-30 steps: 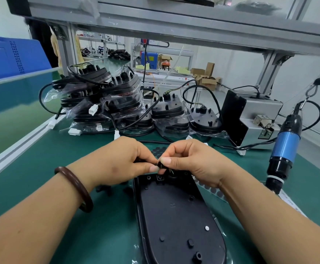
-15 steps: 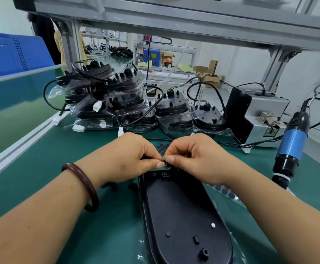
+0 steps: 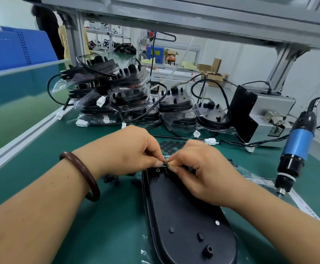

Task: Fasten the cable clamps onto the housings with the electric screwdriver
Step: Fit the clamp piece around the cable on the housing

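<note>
Cable clamp (image 3: 164, 164) is a small black piece at the middle of the frame, mostly hidden by the fingertips that pinch it from both sides. The left hand (image 3: 128, 149) holds it between thumb and forefinger from the left. The right hand (image 3: 199, 172) meets it from the right with its fingers curled in, so both hands grip the same piece. Its exact shape is too small to tell.

The clamp sits directly over the far, narrow end of the black housing (image 3: 183, 216). It is just above a small screw boss (image 3: 157, 170), and whether it already touches the surface cannot be told. The housing lies flat on the green bench mat (image 3: 41, 168). Its long axis runs from the fingertips at frame centre down toward the lower right, widening as it goes. The seat therefore lies straight below the grip, and the likely coming move is a short press downward rather than any travel along the housing.

The electric screwdriver (image 3: 298, 145) hangs tip-down at the right edge of the frame, well apart from the housing and untouched. The right hand is clearly the nearer one to it. So the left hand would probably have to keep the clamp in place alone while the right hand reaches across.

Stacked housings (image 3: 117, 92) with trailing cables fill the upper middle of the frame, behind the hands.
</note>
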Demonstrator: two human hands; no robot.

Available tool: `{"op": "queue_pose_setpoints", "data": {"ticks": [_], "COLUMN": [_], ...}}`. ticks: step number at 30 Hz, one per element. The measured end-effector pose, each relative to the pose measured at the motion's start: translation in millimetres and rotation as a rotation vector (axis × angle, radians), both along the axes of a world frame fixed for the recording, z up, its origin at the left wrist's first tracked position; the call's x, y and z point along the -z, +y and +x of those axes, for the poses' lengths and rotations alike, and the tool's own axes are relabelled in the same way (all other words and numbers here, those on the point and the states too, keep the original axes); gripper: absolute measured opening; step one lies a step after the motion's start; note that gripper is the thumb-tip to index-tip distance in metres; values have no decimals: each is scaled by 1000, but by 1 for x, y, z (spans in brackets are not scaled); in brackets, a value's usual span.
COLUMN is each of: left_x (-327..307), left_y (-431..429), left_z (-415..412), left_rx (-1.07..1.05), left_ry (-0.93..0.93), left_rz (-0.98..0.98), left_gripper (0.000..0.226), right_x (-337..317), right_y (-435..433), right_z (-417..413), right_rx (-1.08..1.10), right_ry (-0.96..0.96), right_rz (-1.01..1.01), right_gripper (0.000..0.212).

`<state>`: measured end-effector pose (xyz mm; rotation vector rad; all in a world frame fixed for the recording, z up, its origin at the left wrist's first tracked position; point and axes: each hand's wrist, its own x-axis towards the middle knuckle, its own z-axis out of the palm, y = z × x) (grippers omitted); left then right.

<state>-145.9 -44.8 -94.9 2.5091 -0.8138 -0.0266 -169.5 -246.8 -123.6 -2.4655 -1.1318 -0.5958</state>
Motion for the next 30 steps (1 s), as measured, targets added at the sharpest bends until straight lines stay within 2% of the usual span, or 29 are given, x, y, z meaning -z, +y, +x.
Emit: {"op": "queue_pose_setpoints", "data": {"ticks": [5, 11, 17, 30], "left_x": [-4, -3, 0, -6], "left_y": [-7, -9, -7, -7], "left_z": [-7, -8, -5, -11], "left_rx": [-17, -21, -20, -63], "left_ry": [-217, -240, -242, -182], "left_rz": [217, 254, 252, 216], "left_gripper": [18, 21, 19, 16], "right_x": [-3, -3, 0, -16], "right_y": [-1, 1, 3, 4], "right_z": [2, 3, 1, -3], "right_rx": [0, 45, 71, -42], "right_ry": [49, 123, 95, -21], "right_rz": [44, 101, 88, -335], "right_gripper": [6, 6, 8, 11]}}
